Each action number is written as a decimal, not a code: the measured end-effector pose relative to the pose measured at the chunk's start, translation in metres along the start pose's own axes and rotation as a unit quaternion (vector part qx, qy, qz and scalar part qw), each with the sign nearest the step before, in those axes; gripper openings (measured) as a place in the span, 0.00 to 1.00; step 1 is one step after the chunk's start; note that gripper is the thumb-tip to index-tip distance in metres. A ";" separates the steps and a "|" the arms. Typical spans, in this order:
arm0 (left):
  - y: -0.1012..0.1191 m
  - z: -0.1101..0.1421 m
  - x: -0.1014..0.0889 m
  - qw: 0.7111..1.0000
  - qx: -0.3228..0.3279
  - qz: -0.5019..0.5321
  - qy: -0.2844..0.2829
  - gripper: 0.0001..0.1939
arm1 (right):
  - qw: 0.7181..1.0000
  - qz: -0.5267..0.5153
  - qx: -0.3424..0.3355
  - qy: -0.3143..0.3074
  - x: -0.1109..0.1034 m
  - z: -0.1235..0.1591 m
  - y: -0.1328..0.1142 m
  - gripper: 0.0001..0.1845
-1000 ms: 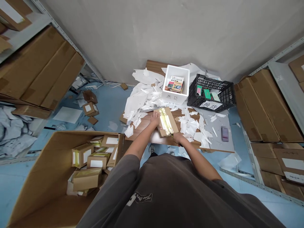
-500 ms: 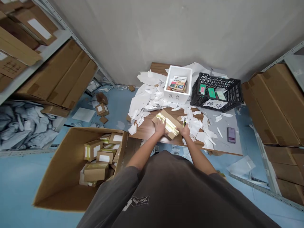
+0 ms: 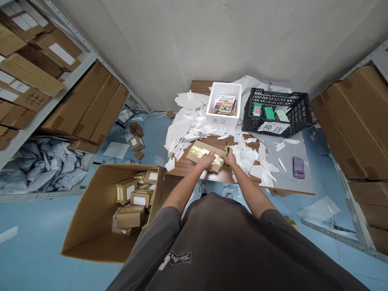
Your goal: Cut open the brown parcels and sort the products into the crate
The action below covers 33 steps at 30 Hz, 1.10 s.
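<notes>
At the left, a large brown cardboard box holds several tape-sealed cartons, seemingly unopened. On the brown wooden bench, a rectangular tan cardboard parcel banded with yellowish tape looks closed. The left hand lies flat on it, fingers extended; the right hand grips a yellow-and-black cutter beside its right end. Farther right, a black plastic crate already holds green items.

A parcel is lying near the table's front edge between paper scraps, while a bin containing books is standing behind it, a crate is sitting right of that, and a carton holding boxes is standing left.
</notes>
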<state>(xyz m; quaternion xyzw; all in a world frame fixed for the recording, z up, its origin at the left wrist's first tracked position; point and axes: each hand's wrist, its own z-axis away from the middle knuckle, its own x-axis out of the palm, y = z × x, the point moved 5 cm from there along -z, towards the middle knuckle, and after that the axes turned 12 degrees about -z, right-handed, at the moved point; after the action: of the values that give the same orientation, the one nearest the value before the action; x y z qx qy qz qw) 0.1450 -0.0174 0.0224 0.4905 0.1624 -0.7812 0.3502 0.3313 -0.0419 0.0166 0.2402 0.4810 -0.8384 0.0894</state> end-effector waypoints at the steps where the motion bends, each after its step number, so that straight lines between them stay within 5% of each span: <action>1: 0.000 0.000 0.001 1.000 0.002 -0.003 -0.009 0.52 | 0.999 -0.006 -0.021 -0.024 -0.005 0.004 0.004 0.24; 3: -0.001 0.001 0.002 1.000 0.000 -0.012 -0.017 0.57 | 0.995 0.004 -0.043 -0.085 -0.012 0.015 0.017 0.18; 9: 0.000 0.002 -0.004 0.999 -0.016 -0.030 -0.011 0.65 | 0.962 0.124 -0.061 -0.237 -0.016 0.041 0.046 0.24; 19: -0.004 -0.005 -0.004 0.999 -0.020 -0.028 -0.030 0.67 | 0.953 0.126 -0.055 -0.270 -0.023 0.028 0.050 0.25; 26: -0.003 -0.007 0.000 0.998 -0.034 -0.034 -0.027 0.70 | 0.956 0.081 -0.064 -0.275 0.002 0.060 0.051 0.26; 33: -0.020 0.001 -0.007 0.998 -0.019 0.038 0.051 0.51 | 0.973 0.086 -0.013 -0.212 -0.025 0.085 0.092 0.29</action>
<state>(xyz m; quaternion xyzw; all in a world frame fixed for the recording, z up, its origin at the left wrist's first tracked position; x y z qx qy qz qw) 0.1318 -0.0011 0.0275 0.5284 0.1766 -0.7383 0.3802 0.3609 -0.1640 -0.0053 0.0962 0.4395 -0.8530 0.2645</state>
